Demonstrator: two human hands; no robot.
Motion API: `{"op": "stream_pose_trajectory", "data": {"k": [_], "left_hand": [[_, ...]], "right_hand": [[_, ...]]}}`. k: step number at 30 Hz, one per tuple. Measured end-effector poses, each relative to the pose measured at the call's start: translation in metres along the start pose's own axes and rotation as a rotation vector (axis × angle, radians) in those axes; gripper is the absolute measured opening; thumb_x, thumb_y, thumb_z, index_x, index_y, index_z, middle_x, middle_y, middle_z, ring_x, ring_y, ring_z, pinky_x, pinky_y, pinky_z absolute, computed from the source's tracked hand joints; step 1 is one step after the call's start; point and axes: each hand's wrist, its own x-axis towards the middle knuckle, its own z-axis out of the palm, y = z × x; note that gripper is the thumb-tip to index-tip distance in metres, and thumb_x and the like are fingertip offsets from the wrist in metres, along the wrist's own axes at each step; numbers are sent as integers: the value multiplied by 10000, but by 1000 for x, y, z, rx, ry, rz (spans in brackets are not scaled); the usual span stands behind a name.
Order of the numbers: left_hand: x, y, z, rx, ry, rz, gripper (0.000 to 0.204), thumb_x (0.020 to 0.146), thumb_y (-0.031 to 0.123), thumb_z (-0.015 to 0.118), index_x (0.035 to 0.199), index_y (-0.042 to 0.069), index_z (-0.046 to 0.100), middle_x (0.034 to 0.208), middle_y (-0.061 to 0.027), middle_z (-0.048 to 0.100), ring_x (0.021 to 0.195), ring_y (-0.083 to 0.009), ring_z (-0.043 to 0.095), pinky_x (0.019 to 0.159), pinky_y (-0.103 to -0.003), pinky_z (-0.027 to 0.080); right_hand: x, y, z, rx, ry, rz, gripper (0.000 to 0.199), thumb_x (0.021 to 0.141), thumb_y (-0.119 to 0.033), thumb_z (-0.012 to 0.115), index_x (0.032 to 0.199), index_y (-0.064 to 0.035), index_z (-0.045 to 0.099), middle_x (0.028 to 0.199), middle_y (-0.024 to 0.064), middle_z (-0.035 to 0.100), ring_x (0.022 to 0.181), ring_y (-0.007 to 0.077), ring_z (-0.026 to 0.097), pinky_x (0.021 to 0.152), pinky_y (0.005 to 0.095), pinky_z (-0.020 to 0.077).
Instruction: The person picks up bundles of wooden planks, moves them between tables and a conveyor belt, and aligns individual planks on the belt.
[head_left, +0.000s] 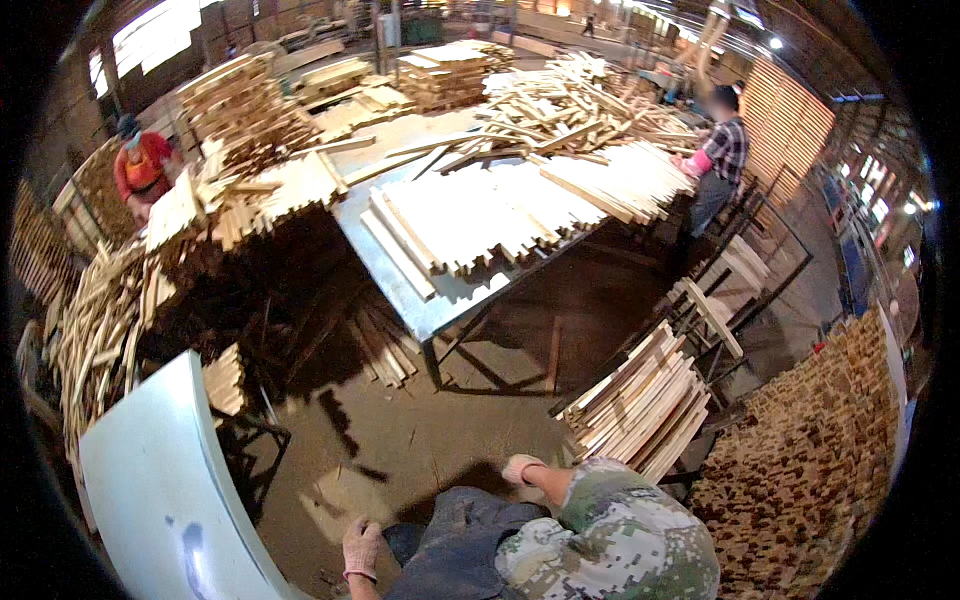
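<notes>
Your gloved left hand [361, 548] and right hand [522, 469] hang half-curled, both apparently empty. Just beyond the right, wooden strips [640, 400] lie stacked parallel, likely for steadiness; farther off, the counter [428, 316] carries pale boards [500, 215] side by side, perhaps for easy reach.

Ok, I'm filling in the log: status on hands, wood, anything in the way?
Left hand, right hand gloved, nothing visibly held. Wooden sticks stacked near right hand. Table ahead.

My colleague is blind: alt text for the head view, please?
Gloved left hand and right hand hold nothing visible; beyond, wooden strips cover much of a workshop table, with a plaid-shirted co-worker beside it and another in red at left.
</notes>
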Motion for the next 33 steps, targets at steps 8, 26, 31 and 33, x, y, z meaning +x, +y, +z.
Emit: {"op": "stream_pose_trajectory", "data": {"k": [8,26,31,33], "left_hand": [[47,-35,13,201,207,-262,361,943,314,666,1018,-36,714,943,-149,743,873,-320,684,796,-464,518],[406,93,-13,147,-51,-280,298,968,307,610,893,39,715,820,-132,699,765,-325,645,730,-453,492],[453,217,35,232,-231,-43,370,969,334,561,810,13,651,836,-178,704,776,-280,649,755,-454,508],[460,272,74,256,-315,39,374,979,343,546,831,16,650,832,-177,690,772,-270,648,724,-465,501]], "right_hand": [[-61,18,24,457,207,141,421,971,-325,577,1124,2,794,1193,253,761,1087,446,730,886,534,575],[32,122,-166,1078,506,400,480,990,-405,593,1253,-11,670,1078,231,728,975,456,685,847,527,541],[60,161,-239,1774,552,427,718,991,-451,647,1538,1,536,1031,136,767,895,323,708,771,459,556],[91,188,-206,1950,507,257,545,1030,-353,631,1457,-18,590,797,51,645,639,180,576,580,388,476]]}}
